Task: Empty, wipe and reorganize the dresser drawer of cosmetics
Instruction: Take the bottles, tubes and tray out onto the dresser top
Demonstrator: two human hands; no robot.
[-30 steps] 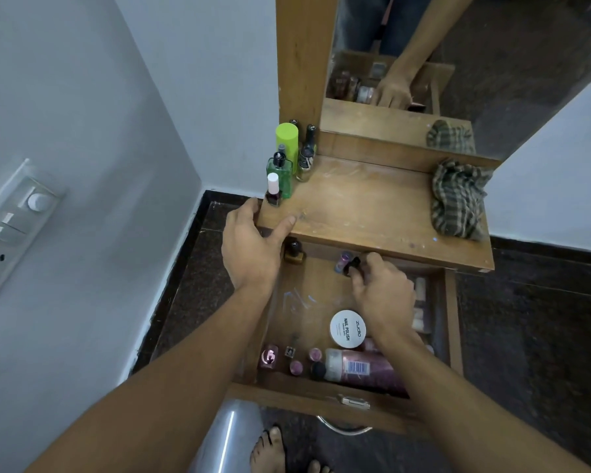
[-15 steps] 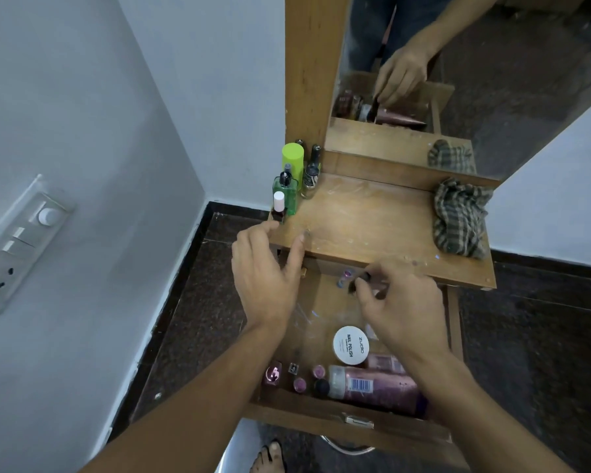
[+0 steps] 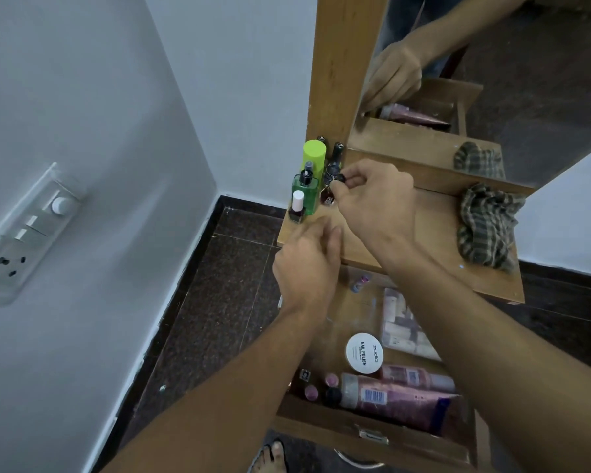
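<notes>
- Pinched between the thumb and fingertips of the right hand (image 3: 372, 203), a small dark nail polish bottle (image 3: 328, 199) is held by its black cap at the back left of the dresser top (image 3: 423, 240). We cannot tell whether its base touches the wood.
- Just beside it we see the bottles standing in that corner: a green bottle (image 3: 304, 194), a lime-capped can (image 3: 314, 155), a white-capped polish (image 3: 297, 208) and a dark bottle (image 3: 335, 162).
- We find the left hand (image 3: 307, 264) at the front left edge of the dresser top. Its fingers are relaxed and fairly straight and hold nothing. It seems to rest on the edge, though the angle leaves us unsure.
- Below, the drawer (image 3: 355, 428) stands pulled out. We see a white round tub (image 3: 364, 353) marked NAIL POLISH, a pink tube (image 3: 400, 396) lying along the front wall, small round-capped bottles (image 3: 318, 387) in the front left corner, and a small purple bottle (image 3: 359, 282) near the back.
- A checked cloth (image 3: 488, 223) lies crumpled on the right of the dresser top, below the mirror (image 3: 526, 80).
</notes>
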